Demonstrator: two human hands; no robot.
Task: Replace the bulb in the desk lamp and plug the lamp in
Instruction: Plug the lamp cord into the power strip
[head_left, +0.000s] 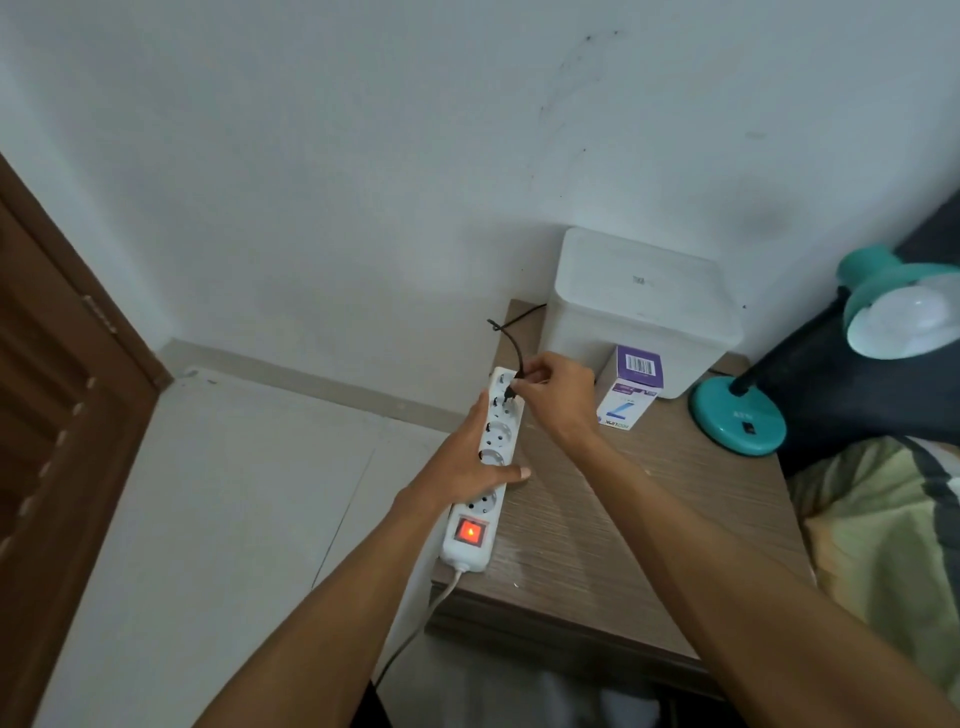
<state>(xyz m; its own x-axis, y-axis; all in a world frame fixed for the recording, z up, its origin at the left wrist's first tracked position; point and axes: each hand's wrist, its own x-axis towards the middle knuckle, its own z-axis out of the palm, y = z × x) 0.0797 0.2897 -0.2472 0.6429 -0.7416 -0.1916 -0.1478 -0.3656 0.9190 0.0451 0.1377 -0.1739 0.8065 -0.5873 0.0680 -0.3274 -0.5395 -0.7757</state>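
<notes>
A white power strip lies along the left edge of a wooden bedside table, its red switch lit. My left hand grips the strip around its middle. My right hand pinches a black plug just over a socket near the strip's far end; its black cord loops back toward the wall. The teal desk lamp stands at the right, its shade tilted toward me with a white bulb in it, unlit.
A white box-shaped appliance stands against the wall, with a purple and white bulb carton in front of it. Bedding lies at the right, a brown door at the left. The strip's white cable hangs off the table front.
</notes>
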